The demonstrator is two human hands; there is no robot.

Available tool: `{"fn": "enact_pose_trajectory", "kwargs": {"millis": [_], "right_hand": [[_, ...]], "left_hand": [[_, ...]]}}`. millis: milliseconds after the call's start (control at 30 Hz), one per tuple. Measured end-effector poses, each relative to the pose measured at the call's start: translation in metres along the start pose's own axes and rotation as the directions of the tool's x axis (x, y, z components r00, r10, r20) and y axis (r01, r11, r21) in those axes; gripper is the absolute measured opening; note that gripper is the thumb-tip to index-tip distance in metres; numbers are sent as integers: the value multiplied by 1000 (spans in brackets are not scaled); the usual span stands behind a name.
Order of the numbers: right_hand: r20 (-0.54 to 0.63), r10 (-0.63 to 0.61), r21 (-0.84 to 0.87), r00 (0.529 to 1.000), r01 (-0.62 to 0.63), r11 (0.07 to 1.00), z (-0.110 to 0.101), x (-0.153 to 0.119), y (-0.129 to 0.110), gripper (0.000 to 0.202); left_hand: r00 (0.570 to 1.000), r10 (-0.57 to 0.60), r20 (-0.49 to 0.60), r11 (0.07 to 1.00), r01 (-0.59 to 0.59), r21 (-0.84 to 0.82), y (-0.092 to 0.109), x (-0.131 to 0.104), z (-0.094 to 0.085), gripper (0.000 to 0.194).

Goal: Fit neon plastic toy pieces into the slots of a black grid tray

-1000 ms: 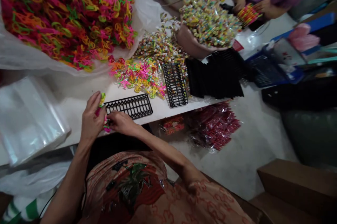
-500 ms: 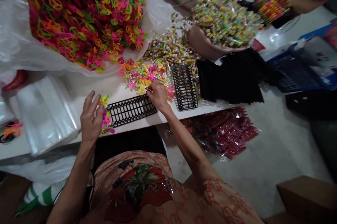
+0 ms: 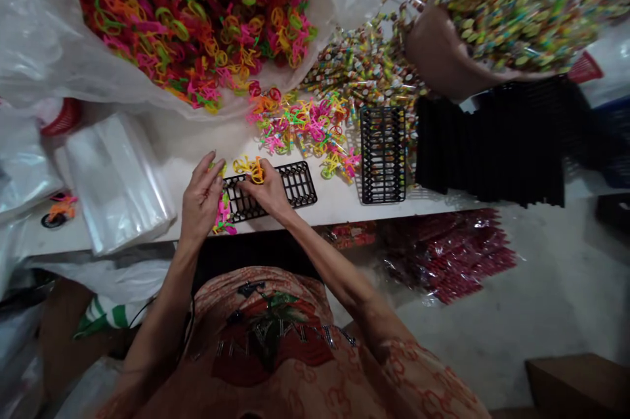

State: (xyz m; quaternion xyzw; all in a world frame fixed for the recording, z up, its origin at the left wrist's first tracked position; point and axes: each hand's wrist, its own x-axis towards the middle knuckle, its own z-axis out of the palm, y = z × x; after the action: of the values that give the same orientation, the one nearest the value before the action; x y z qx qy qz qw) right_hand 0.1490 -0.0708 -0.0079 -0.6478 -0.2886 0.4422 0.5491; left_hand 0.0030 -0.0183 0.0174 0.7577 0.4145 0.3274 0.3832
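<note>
We are noting the left hand (image 3: 201, 201) at the left end of the black frame (image 3: 301, 184), beside pink pieces (image 3: 224, 212); whether it is gripping, we cannot tell. The right hand (image 3: 268, 190) is pinching yellow-orange pieces (image 3: 252, 168) over the frame, which is lying on the white table (image 3: 174, 143). Beyond, a mixed pile (image 3: 315, 122) is lying before a plastic bag (image 3: 49, 58).

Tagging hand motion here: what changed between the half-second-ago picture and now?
The right hand moved left from the edge of the loose pile to over the black rack, now pinching yellow-orange pieces. Unchanged: left hand at the rack's left end; second rack beside the pile.
</note>
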Motion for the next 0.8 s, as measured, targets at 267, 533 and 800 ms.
{"fn": "enact_pose_trajectory", "kwargs": {"millis": [267,533,800], "right_hand": [[-10,-56,-122,998,54,991,11,4,12,31],[9,-58,-287,998,58,956,15,4,13,44],[10,-199,-245,980,195,950,22,1,24,64]], "left_hand": [[993,-99,-61,984,89,-156,-1,-1,2,45],[978,-186,-94,958,159,-238,-2,10,-4,47],[996,-75,57,987,83,-141,-4,8,3,40]]}}
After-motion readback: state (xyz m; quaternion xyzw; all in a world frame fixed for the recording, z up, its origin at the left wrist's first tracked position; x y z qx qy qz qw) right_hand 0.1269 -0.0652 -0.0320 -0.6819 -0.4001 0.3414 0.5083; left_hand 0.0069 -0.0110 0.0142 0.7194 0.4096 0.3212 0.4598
